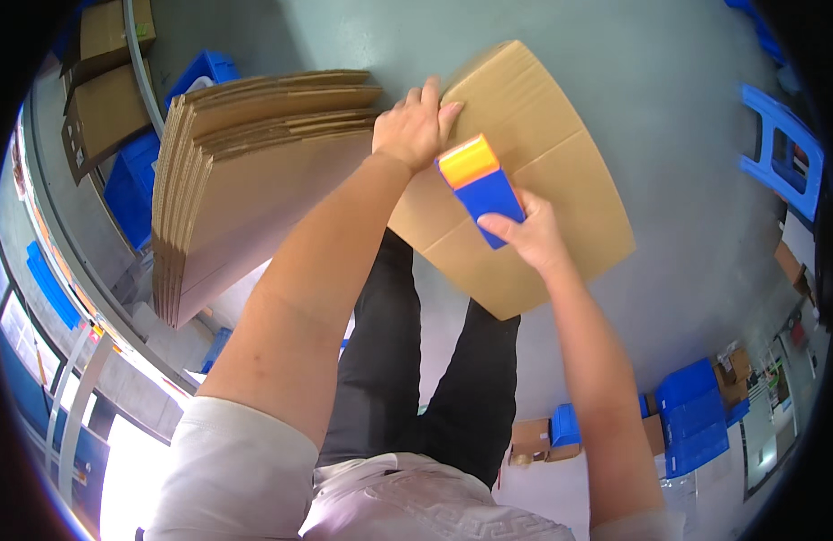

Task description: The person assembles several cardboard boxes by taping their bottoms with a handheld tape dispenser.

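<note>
A brown cardboard box stands in front of my legs, a seam running across its visible face. My left hand grips its upper left edge, thumb on the near side and fingers curled over. In my right hand is a blue tape dispenser with a shiny yellow-orange roll at its far end. The dispenser is tilted over the box's face, close to the left edge; whether it touches the cardboard I cannot tell.
Several flattened cartons stand stacked upright at my left. Behind them are a blue bin and open cardboard boxes. A blue plastic stool is at the far right. Blue crates stand near right, on the grey floor.
</note>
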Motion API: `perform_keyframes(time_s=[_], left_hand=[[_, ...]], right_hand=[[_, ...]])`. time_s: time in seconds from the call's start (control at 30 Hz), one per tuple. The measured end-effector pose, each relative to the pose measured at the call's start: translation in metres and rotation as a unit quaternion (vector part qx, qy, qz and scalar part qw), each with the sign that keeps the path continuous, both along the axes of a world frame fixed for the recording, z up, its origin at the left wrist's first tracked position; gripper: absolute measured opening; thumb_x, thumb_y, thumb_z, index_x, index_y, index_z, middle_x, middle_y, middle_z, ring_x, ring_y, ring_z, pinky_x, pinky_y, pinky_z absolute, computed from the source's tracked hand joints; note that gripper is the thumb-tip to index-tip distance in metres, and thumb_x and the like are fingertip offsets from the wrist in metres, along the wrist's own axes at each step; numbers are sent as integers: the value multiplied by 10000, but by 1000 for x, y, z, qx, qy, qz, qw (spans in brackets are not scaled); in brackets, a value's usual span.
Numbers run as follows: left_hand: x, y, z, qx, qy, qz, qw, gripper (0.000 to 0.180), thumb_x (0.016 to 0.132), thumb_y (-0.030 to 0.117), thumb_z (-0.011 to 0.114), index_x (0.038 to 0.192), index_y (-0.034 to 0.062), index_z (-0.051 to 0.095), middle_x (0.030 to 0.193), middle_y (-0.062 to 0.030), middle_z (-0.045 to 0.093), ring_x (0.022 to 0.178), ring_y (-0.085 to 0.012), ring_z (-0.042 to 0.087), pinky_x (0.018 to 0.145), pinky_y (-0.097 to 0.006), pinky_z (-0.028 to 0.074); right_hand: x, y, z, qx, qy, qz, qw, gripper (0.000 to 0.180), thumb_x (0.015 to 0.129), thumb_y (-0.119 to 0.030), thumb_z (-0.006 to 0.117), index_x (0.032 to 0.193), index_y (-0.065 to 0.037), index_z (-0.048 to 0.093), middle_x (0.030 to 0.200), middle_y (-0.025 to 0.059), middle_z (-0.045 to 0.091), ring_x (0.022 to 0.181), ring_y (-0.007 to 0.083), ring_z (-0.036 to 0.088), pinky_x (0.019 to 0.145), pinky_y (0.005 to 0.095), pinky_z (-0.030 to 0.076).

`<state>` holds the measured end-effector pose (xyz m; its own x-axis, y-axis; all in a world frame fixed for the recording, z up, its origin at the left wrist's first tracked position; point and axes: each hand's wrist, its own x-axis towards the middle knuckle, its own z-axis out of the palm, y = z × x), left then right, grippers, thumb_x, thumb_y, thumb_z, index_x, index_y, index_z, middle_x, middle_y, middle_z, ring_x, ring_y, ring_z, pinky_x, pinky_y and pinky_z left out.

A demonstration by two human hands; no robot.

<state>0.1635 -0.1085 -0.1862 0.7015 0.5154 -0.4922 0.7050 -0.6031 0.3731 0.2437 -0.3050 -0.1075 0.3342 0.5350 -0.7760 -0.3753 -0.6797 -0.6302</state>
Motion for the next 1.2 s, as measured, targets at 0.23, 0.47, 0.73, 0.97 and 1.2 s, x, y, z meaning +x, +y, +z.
perform_keyframes(time_s=[0.23,0.47,0.73,0.97,1.2], left_hand=[[-21,22,28,-80,-161,68,981,342,974,308,456,1078,14,595,1057,-136,611,918,-285,578,852,-353,466],[-22,-1,52,-578,-11,337,743,279,934,276,579,1014,17,646,990,-69,661,890,-122,591,846,-287,464],[-17,13,42,-452,-63,264,850,159,913,132,597,968,-6,652,808,-62,664,696,-125,607,702,-257,516],[-14,45,34,-363,-127,329,862,188,931,153,571,966,-15,647,812,-54,644,763,-126,607,760,-265,511],[-25,37,15,-306,-160,338,876,204,941,164,554,990,-15,639,850,-57,647,784,-126,609,770,-271,512]], right_hand=[[-5,-21,-18,42,82,-18,996,474,706,-277,811,1057,-4,647,930,55,670,835,113,615,776,269,501],[4,-18,-10,56,132,-27,989,516,685,-317,822,1047,6,646,928,68,672,831,124,620,764,276,503],[9,-12,8,9,75,27,997,507,715,-334,793,1041,22,639,901,82,671,810,147,629,747,299,508],[3,-44,4,-44,30,50,997,481,739,-363,755,1042,-7,643,883,91,674,795,161,639,730,296,504],[-1,-28,0,-89,15,44,995,467,720,-383,747,990,-14,655,831,93,676,718,177,646,661,299,512]])
